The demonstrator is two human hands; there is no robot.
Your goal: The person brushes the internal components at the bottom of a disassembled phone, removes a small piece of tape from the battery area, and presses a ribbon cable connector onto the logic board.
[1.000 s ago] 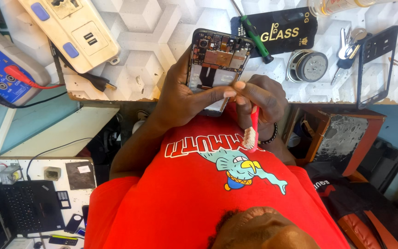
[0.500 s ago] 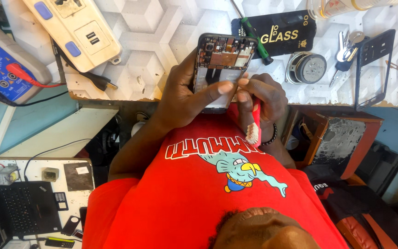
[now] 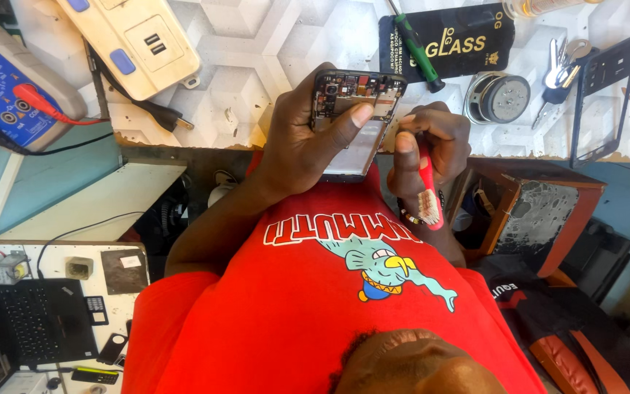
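The left hand [image 3: 308, 146] has its fingers clamped around the opened phone [image 3: 351, 120], tilting its exposed boards upward just above the near tabletop [image 3: 257, 58] edge, while the right hand [image 3: 428, 142] fingers close on a red toothbrush [image 3: 428, 193], bristles pointing away from it.

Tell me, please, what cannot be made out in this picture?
Head view:
- Phone: partly hidden by the left hand.
- Brush: handle tip hidden in the right hand.
- Phone's inner parts: too small to tell.
- Multimeter: cut off by the left edge.
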